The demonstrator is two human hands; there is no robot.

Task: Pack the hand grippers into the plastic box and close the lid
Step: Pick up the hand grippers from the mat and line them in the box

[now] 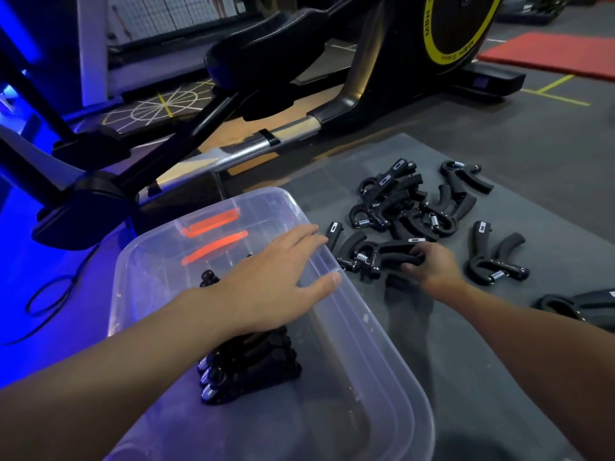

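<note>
A clear plastic box (376,361) stands open on the grey mat, with several black hand grippers (246,367) stacked inside it. My left hand (276,277) hovers flat over the box, fingers spread, holding nothing. To the right of the box, my right hand (429,264) is closed on the handle of a black hand gripper (386,252) lying on the mat. A pile of loose hand grippers (409,201) lies behind it, and a single hand gripper (492,257) rests further right. No lid is visible.
A grey mat (466,344) covers the floor under the box and grippers. A black exercise machine (299,78) with a metal rail stands behind. A red mat (552,54) lies far right. A black item (579,307) sits at the right edge. A cable (50,294) loops at left.
</note>
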